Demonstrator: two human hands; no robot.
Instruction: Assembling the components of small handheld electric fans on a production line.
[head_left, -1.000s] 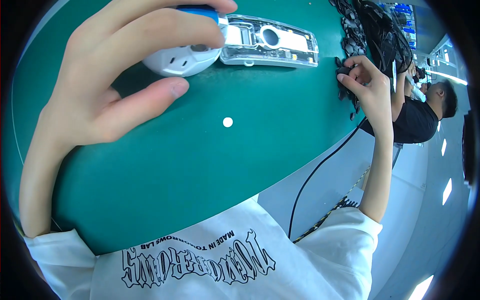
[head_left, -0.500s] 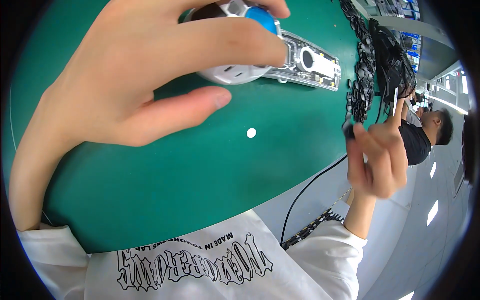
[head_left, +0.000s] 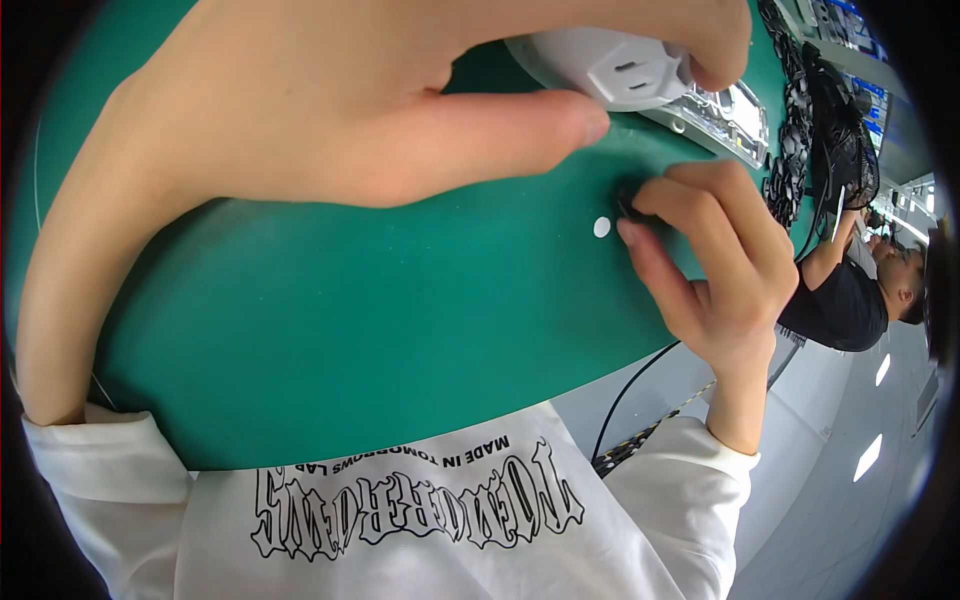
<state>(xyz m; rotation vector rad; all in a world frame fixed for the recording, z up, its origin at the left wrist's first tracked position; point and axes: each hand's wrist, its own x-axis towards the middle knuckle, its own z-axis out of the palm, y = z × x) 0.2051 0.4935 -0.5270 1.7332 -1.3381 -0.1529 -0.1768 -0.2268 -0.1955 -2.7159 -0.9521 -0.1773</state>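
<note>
**Green counter (head_left: pixel 380 290) underneath, pinch and grip up top**

Over to the left side first: forearm up from the lower left, wrist bent, then left hand (head_left: pixel 340 110) stretched rightward, back uppermost. Fingers curled over a white device (head_left: pixel 635 70), gripping from above, thumb out straight along the near side, tip right at the casing. Device toward the upper right of the counter, partly covered by the grip, two-slotted face turned to the wearer. Raised or resting? Cannot tell. And out beyond it, a clear-windowed panel (head_left: pixel 728 125), long axis slanting off to the right and nearer.

Now the right hand (head_left: pixel 735 250)! Up from the lower right, reaching leftward, forefinger and thumb nearly closed in a pinch on a small black piece (head_left: pixel 628 203), other fingers bent. Too blurred for a reading of its long axis. Just beside it, a flat white disc (head_left: pixel 602 227) on the counter. Farther right, a trail of black pieces (head_left: pixel 795 130), then a person in a black top (head_left: pixel 848 308).
</note>
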